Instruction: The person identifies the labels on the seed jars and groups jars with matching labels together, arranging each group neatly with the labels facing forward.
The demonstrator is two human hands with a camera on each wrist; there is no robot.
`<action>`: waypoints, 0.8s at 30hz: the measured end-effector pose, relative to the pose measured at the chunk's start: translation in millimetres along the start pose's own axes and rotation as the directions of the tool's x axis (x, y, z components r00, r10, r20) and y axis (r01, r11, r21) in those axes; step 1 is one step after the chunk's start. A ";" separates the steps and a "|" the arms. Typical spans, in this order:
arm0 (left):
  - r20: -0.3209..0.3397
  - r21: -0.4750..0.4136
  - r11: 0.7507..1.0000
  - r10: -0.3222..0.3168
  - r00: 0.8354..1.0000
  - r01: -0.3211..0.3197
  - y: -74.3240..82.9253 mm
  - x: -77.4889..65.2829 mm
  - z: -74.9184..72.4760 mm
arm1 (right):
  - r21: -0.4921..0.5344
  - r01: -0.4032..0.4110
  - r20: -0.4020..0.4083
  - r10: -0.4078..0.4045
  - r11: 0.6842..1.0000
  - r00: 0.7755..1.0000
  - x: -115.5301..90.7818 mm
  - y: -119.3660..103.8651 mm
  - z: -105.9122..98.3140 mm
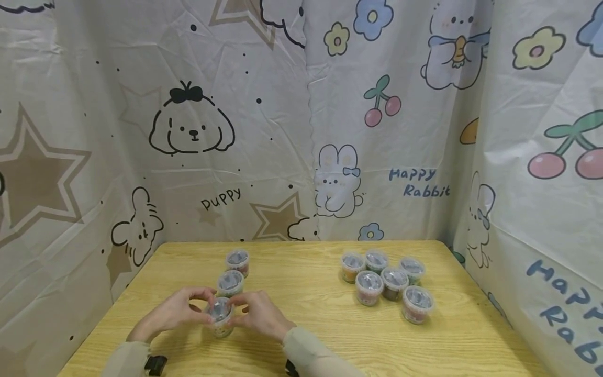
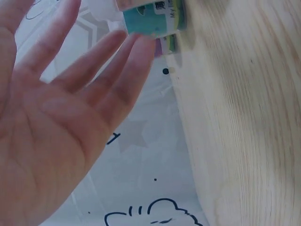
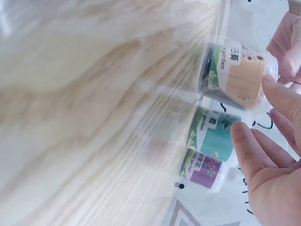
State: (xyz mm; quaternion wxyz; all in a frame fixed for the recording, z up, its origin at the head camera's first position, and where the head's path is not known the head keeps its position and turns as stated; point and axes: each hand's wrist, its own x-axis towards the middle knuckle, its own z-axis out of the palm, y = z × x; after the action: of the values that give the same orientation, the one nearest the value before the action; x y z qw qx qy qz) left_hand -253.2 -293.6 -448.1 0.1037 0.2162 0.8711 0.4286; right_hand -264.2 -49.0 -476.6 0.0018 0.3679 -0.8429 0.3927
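Observation:
A small clear lidded plastic cup with an orange label [image 3: 242, 77] stands upright, nearest in a line of cups on the table's left side. My left hand [image 1: 181, 311] holds this cup's left side by the rim with thumb and forefinger; the other fingers extend in the left wrist view. From the right, my right hand [image 1: 261, 314] pinches the same rim. Right behind stands a teal-labelled cup [image 3: 218, 132], close to the right fingers. Farthest back in the line is a purple-labelled cup [image 3: 204, 172]. Dark material shows inside the orange-labelled cup.
Several similar lidded cups stand in a cluster on the right side of the wooden table [image 1: 306, 340], among them a front one [image 1: 417, 305] and a back-left one [image 1: 352, 267]. A printed curtain [image 1: 264, 131] hangs behind the table and along both sides.

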 end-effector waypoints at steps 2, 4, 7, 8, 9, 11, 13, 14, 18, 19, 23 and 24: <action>-0.086 0.028 1.000 -0.002 0.996 0.005 2.1 3.1 2.0 | 0.025 -0.016 -0.003 0.016 1.000 1.000 -1.8 1.5 -3.3; -0.181 0.051 0.998 -0.016 0.983 0.026 4.9 6.7 4.7 | 0.048 -0.033 -0.009 0.034 0.998 0.999 -3.8 3.4 -7.1; -0.281 0.108 0.994 -0.003 0.960 0.035 9.6 11.4 10.8 | 0.072 -0.051 -0.029 0.053 0.996 0.998 -7.2 6.9 -13.2; -0.306 0.122 0.992 0.007 0.952 0.032 11.1 12.7 13.6 | 0.074 -0.060 -0.039 0.063 0.995 0.997 -8.4 8.5 -15.1; -0.322 0.140 0.990 0.022 0.946 0.025 12.4 13.9 16.6 | 0.072 -0.071 -0.049 0.075 0.995 0.996 -10.0 9.9 -17.6; -0.343 0.186 0.982 0.070 0.937 -0.005 14.5 15.3 22.7 | 0.056 -0.089 -0.072 0.093 0.994 0.993 -13.0 12.6 -22.1; -0.359 0.219 0.975 0.108 0.927 -0.029 16.9 16.7 28.5 | 0.039 -0.113 -0.090 0.116 0.993 0.989 -16.6 15.6 -26.9; -0.361 0.232 0.972 0.123 0.924 -0.039 18.4 17.3 31.3 | 0.026 -0.126 -0.098 0.128 0.992 0.987 -18.7 17.0 -29.5; -0.354 0.250 0.966 0.147 0.923 -0.058 25.8 20.0 39.6 | -0.012 -0.150 -0.115 0.148 0.989 0.982 -26.9 22.6 -42.0; -0.346 0.252 0.965 0.152 0.926 -0.064 27.6 20.9 41.3 | -0.018 -0.157 -0.120 0.153 0.987 0.981 -29.0 24.0 -45.5; -0.291 0.273 0.956 0.183 0.939 -0.102 34.9 24.8 47.8 | -0.045 -0.173 -0.160 0.163 0.984 0.973 -35.7 30.0 -58.5; -0.273 0.276 0.954 0.192 0.943 -0.114 35.9 25.9 49.5 | -0.053 -0.176 -0.171 0.165 0.983 0.971 -37.2 31.3 -61.1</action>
State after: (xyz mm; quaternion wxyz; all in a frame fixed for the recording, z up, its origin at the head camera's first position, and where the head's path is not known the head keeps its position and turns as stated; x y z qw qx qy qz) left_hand -247.7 -227.4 -449.7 -0.0908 0.2285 0.9052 0.3465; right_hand -274.0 27.7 -465.9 0.0506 0.2598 -0.8812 0.3916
